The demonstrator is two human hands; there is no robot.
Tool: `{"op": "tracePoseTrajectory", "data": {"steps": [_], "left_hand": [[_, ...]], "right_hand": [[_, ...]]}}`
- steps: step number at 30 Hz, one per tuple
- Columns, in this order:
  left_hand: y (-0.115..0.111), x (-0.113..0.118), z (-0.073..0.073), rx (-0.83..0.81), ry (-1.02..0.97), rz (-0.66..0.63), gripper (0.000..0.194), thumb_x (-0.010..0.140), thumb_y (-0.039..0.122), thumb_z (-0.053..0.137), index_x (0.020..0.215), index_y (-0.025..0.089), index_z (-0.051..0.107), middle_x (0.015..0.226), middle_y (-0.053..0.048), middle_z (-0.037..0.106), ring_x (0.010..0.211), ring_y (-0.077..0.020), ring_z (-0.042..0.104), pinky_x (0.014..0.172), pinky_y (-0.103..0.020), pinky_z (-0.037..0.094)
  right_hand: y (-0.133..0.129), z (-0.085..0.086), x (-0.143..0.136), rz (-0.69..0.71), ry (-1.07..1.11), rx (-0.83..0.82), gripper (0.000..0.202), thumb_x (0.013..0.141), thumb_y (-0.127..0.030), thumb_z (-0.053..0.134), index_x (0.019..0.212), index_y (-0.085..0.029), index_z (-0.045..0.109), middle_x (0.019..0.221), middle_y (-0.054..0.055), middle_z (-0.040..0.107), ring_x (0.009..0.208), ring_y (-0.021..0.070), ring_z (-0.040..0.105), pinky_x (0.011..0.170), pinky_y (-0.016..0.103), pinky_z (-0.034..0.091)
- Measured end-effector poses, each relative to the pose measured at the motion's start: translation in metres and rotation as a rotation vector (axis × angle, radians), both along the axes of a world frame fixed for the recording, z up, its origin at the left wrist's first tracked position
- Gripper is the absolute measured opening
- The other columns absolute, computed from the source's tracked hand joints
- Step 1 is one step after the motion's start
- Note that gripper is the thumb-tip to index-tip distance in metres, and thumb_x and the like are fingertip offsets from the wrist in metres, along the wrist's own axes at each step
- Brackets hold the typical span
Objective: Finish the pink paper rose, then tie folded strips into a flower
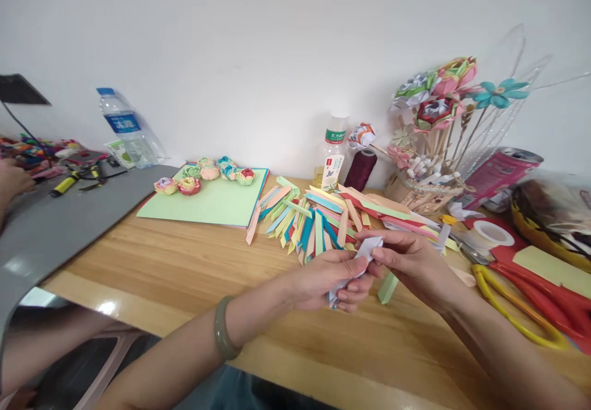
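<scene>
Evidently for steadiness, the left hand (318,281) grips a folded white paper strip (368,249) along its length, leaving the right hand (413,259) to pinch its upper end. Just beyond lies a loose heap of multicoloured folded paper strips (318,233), probably placed there for easy reach. They rest on a glossy, light-brown wooden table (184,259), below the held strip, against a plain white wall (231,59).

Bright, diffuse light, faint shadows, white glare on the table edge (108,307), wide-angle stretching sideways
</scene>
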State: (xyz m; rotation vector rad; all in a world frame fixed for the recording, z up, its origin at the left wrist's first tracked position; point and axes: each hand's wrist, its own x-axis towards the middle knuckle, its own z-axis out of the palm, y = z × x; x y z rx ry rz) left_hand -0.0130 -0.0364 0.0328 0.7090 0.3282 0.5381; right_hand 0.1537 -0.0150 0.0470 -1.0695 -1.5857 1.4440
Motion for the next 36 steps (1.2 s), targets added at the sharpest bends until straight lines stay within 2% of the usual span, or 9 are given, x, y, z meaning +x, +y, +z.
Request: {"op": "tracePoseTrajectory", "data": {"steps": [4,8,14,17,21,25,30,33,36], "left_hand": [[-0.002,0.000,0.001,-0.009,-0.028,-0.016,0.029,0.076,0.041,0.054,0.081,0.013,0.051,0.053,0.007,0.032,0.037,-0.0021,0.024,0.038,-0.018,0.016],[0.000,-0.003,0.000,-0.050,-0.096,-0.064,0.027,0.080,0.039,0.049,0.083,0.013,0.053,0.054,0.006,0.032,0.038,-0.0029,0.024,0.038,-0.019,0.015],[0.005,-0.010,0.003,0.033,0.037,-0.155,0.029,0.080,0.038,0.048,0.082,0.010,0.055,0.054,0.006,0.030,0.038,-0.0030,0.020,0.039,-0.020,0.012],[0.004,-0.011,0.008,0.278,0.311,-0.104,0.027,0.082,0.038,0.043,0.079,0.013,0.054,0.055,0.005,0.031,0.041,-0.0048,0.023,0.042,-0.021,0.016],[-0.005,-0.009,0.008,0.909,0.841,0.151,0.024,0.083,0.033,0.039,0.076,0.016,0.055,0.068,-0.002,0.050,0.062,-0.0131,0.046,0.058,-0.024,0.031],[-0.015,-0.006,0.003,1.290,1.095,0.211,0.030,0.085,0.035,0.033,0.081,0.017,0.056,0.069,-0.007,0.058,0.061,-0.0189,0.053,0.055,-0.026,0.032],[-0.023,0.001,-0.003,1.561,1.243,0.124,0.030,0.087,0.023,0.027,0.093,0.012,0.054,0.076,-0.009,0.061,0.062,-0.0200,0.056,0.056,-0.029,0.038],[-0.030,0.000,-0.003,1.655,1.286,0.118,0.030,0.088,0.021,0.026,0.095,0.011,0.053,0.084,-0.009,0.061,0.074,-0.0204,0.056,0.066,-0.032,0.043],[-0.041,-0.005,-0.004,1.656,1.370,0.171,0.028,0.088,0.022,0.031,0.094,0.011,0.056,0.089,-0.009,0.058,0.088,-0.0207,0.052,0.076,-0.035,0.043]], "right_hand": [[-0.003,0.002,-0.001,-0.036,-0.004,0.029,0.037,0.062,-0.043,0.069,0.090,-0.019,0.068,0.073,0.004,0.066,0.062,0.0150,0.058,0.061,0.030,0.050],[-0.002,0.007,0.004,0.043,-0.090,0.135,0.035,0.069,-0.041,0.064,0.098,-0.020,0.065,0.079,0.004,0.067,0.066,0.0158,0.061,0.062,0.030,0.052],[-0.004,0.022,0.014,0.174,-0.454,0.656,0.034,0.077,-0.029,0.057,0.110,-0.026,0.059,0.104,0.005,0.065,0.095,0.0219,0.060,0.079,0.035,0.050],[-0.008,0.027,0.019,0.250,-0.603,0.710,0.044,0.079,-0.028,0.054,0.123,-0.026,0.048,0.115,0.005,0.059,0.102,0.0234,0.057,0.084,0.038,0.048],[-0.015,0.026,0.024,0.411,-0.728,0.589,0.041,0.081,-0.035,0.050,0.121,-0.026,0.050,0.113,0.005,0.061,0.099,0.0232,0.058,0.081,0.036,0.050],[-0.028,0.020,0.020,0.356,-0.830,0.623,0.031,0.090,-0.030,0.033,0.108,-0.024,0.057,0.098,0.006,0.065,0.092,0.0213,0.060,0.074,0.034,0.051],[-0.051,0.001,0.015,0.257,-0.930,0.779,0.032,0.088,-0.019,0.032,0.112,-0.020,0.053,0.097,0.010,0.060,0.087,0.0205,0.059,0.069,0.033,0.051],[-0.061,-0.014,0.017,0.150,-0.965,0.945,0.039,0.086,-0.010,0.026,0.119,-0.012,0.047,0.096,0.013,0.058,0.086,0.0209,0.058,0.069,0.034,0.050],[-0.071,-0.028,0.018,0.076,-0.956,1.014,0.039,0.086,-0.009,0.026,0.120,-0.012,0.045,0.097,0.012,0.057,0.086,0.0190,0.057,0.068,0.030,0.050]]}}
